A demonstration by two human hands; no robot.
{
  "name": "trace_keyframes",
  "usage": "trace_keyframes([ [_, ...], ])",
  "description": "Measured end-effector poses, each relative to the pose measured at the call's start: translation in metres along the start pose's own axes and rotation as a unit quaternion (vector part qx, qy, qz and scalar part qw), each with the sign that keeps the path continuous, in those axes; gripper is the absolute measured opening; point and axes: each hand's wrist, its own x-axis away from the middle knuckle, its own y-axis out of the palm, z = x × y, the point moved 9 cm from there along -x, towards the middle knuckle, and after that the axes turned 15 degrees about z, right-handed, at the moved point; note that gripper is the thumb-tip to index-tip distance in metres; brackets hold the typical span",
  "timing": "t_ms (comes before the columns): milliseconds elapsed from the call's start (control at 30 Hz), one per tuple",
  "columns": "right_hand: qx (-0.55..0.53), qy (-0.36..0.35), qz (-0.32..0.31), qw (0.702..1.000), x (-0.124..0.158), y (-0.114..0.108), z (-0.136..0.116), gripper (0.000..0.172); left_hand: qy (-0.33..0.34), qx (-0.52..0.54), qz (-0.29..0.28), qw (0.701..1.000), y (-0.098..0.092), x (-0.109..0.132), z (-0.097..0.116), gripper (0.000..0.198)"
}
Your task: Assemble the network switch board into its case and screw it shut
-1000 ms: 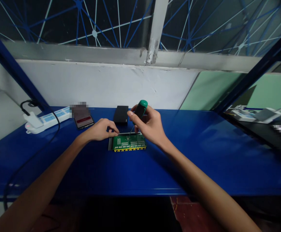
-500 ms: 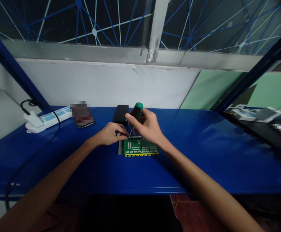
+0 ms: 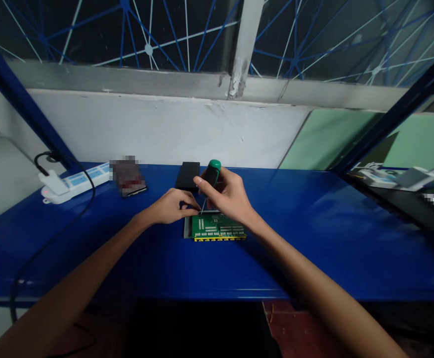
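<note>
In the head view, the green circuit board [image 3: 220,229] lay flat at the middle of the blue table [image 3: 306,248], its yellow-edged side facing near, with a grey plate [image 3: 187,228] showing along its left side. The right hand [image 3: 231,194] gripped the green-and-black screwdriver [image 3: 213,173], fingers wrapped around the handle, which stood tilted with its shaft slanting down to the board's far left corner; this grip presumably allowed turning and downward control. The left hand [image 3: 172,207] was at that corner, thumb and forefinger drawn together beside the tip, probably to steady the work or guide the shaft; whether they pinched anything could not be told. A black box [image 3: 187,174] lay just beyond the hands, while the power strip [image 3: 86,182] occupied the far left, apparently keeping its cable [image 3: 93,186] away from the board.
</note>
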Motion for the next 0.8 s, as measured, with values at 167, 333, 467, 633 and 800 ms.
trace_keyframes([
  [167, 0.002, -0.001, -0.012, 1.000, 0.001, 0.001, -0.002, 0.034, 0.005, 0.001, 0.003, 1.000, 0.002, 0.000, -0.004, 0.018],
  [333, 0.036, -0.045, -0.023, 0.998, 0.001, 0.002, -0.011, 0.035, 0.005, 0.025, 0.025, 0.999, -0.006, -0.002, 0.006, 0.019],
  [467, 0.041, -0.069, -0.025, 0.996, -0.001, 0.003, -0.014, 0.035, -0.013, 0.050, 0.001, 0.999, -0.010, -0.001, 0.015, 0.020],
  [633, 0.015, -0.069, -0.020, 0.997, -0.002, 0.000, -0.013, 0.032, -0.030, 0.082, 0.002, 0.996, -0.011, 0.000, 0.015, 0.022],
  [800, -0.009, -0.040, -0.027, 0.999, -0.003, 0.001, -0.008, 0.036, -0.038, 0.069, -0.006, 0.997, -0.006, 0.000, 0.010, 0.024],
])
